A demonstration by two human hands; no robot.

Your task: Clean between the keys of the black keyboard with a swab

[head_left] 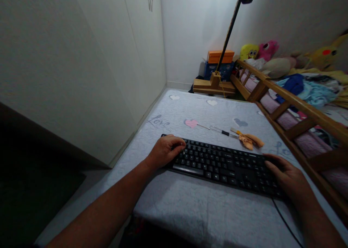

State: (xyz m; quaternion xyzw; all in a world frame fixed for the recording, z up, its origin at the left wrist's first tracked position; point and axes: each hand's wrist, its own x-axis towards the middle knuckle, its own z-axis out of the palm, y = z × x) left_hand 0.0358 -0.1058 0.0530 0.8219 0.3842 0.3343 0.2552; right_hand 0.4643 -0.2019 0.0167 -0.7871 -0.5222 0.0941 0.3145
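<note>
A black computer keyboard [217, 161] lies across the covered table, its cable [285, 222] trailing off toward the lower right. Over its left end is my left hand [167, 150], closed in a pinch around a thin pale stick [183, 151] whose tip points down at the keys; most of the stick is hidden by the fingers. My right hand [288, 175] grips the keyboard's right end, thumb on top and the other fingers behind the edge. Just beyond the keyboard lie a thin metal rod [203, 126], a slim tool with a black grip [225, 133], a small flat brush [235, 131] and a crumpled orange cloth [250, 141].
A pale quilted cover with heart prints [174, 110] spreads over the table. White cupboard doors [130, 59] rise at the left. Along the right runs a wooden bed rail [293, 99], with clothes and plush toys behind. A wooden stand [214, 83] and boxes [220, 56] stand at the back.
</note>
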